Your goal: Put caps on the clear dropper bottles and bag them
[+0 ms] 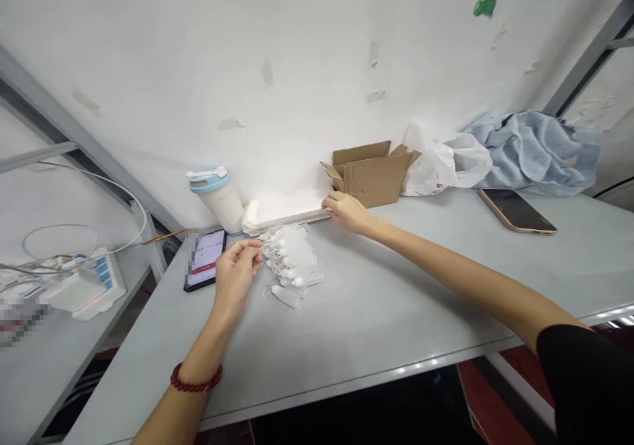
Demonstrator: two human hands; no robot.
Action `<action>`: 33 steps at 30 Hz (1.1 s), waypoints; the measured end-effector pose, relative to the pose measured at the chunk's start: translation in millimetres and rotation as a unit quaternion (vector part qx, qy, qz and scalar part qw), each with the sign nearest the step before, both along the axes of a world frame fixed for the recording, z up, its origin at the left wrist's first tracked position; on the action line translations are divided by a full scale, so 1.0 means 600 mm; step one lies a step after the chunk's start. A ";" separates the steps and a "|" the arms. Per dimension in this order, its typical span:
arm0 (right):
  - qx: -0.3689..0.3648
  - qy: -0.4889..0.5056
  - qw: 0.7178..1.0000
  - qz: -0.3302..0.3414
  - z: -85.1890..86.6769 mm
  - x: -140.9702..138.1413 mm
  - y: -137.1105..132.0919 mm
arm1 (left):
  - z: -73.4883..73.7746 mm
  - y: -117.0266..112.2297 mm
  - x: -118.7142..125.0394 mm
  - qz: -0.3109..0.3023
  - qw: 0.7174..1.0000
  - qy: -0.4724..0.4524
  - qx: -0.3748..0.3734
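A heap of small translucent white plastic bottles (296,257) with thin white cord loops lies on the grey table. At the heap's left edge is my left hand (236,270), thumb and fingers pressed together beside the cords. Whatever the fingertips hold, if anything, is too small to make out. Behind the heap lies a flat white stack of thin sheets or sleeves (287,210). My right hand (348,212) is at the stack's right end, in front of the cardboard box, its fingers curled in a pinch at the stack's edge. Its fingertips are partly hidden.
An open cardboard box (379,179) stands against the wall, with a white plastic bag (440,158) and blue cloth (537,151) to its right. A blue-lidded cup (220,201) and a timer phone (205,258) are left. Another phone (518,211) lies right.
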State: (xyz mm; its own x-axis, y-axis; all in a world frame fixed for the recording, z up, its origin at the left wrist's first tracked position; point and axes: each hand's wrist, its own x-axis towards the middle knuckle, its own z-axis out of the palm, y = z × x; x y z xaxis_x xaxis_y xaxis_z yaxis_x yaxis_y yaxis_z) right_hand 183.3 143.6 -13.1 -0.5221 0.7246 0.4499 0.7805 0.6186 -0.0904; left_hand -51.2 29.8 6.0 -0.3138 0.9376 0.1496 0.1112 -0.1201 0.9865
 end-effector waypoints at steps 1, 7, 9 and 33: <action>0.002 -0.008 1.000 -0.002 0.000 -0.004 0.014 | 0.001 0.000 -0.001 0.001 1.000 -0.005 0.001; 0.005 -0.023 1.000 -0.012 -0.006 -0.006 0.048 | 0.001 -0.002 -0.004 0.005 1.000 -0.006 0.010; 0.006 -0.018 1.000 -0.013 -0.004 -0.002 0.052 | -0.001 -0.001 -0.003 0.004 1.000 -0.003 0.006; 0.322 0.015 0.935 0.149 -0.010 0.095 -0.162 | 0.028 0.003 -0.028 -0.091 0.977 -0.168 -0.094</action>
State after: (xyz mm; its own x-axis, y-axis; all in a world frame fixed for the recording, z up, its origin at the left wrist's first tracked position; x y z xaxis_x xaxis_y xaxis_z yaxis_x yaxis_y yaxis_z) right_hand 240.4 46.5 -19.3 -0.6387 0.1232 0.7595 0.5673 0.7422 0.3567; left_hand -68.0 31.3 22.8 -0.1414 0.9834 -0.1140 -0.2284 0.0797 0.9703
